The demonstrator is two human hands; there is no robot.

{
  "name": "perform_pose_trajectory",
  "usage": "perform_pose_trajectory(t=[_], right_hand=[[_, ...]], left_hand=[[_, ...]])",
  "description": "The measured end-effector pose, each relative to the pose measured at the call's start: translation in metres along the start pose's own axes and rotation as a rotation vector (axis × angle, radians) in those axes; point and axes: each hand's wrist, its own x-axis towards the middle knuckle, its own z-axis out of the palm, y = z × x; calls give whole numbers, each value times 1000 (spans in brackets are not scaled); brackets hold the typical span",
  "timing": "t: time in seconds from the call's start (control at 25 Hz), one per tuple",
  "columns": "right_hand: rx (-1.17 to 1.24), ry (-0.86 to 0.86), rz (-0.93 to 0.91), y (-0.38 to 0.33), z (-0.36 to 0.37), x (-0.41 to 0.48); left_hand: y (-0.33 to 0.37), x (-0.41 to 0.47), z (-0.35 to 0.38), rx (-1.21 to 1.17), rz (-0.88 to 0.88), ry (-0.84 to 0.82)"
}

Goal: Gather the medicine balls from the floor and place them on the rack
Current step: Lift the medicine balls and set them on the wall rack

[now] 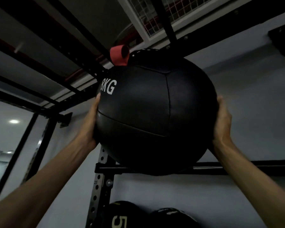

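A big black medicine ball (155, 112) marked "8KG" in white fills the middle of the view, raised overhead. My left hand (90, 125) presses flat on its left side and my right hand (222, 122) on its right side, so both hold it. The ball's underside sits at or just above the upper black rail (237, 168) of the rack; contact is hidden. A perforated upright post (99, 186) carries that rail. Two more dark balls (120, 216) rest on a lower level, one showing a "5".
A red loop strap (118, 55) pokes up behind the ball's top. Black overhead beams (39, 51) run to the left, a white wire-mesh panel (155, 12) is on the ceiling, and a grey wall (253, 96) stands right behind the rack.
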Motion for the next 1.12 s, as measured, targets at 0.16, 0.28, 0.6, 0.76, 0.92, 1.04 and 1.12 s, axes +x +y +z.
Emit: perform_pose_trajectory(t=[0.16,0.28,0.6,0.76,0.92,1.04,1.12], right_hand=[[-61,11,-31,48,23,-3],[-115,34,-59,86,48,-5],[-298,87,-190,160,117,10],[-436,27,-159,190,136,32],[-626,-60,-48,216,136,45],[-711,-42,41,242,113,52],[-746,-41,76,248,103,52]], left_hand=[[-41,44,-40,-30,-9,-45],[-74,85,-74,-92,-55,-108],[-150,192,-148,-194,-106,-203],[-195,233,-168,-246,-121,-136],[-222,262,-164,-256,82,44],[-244,289,-152,-220,210,36],[-250,300,-145,-200,218,25]])
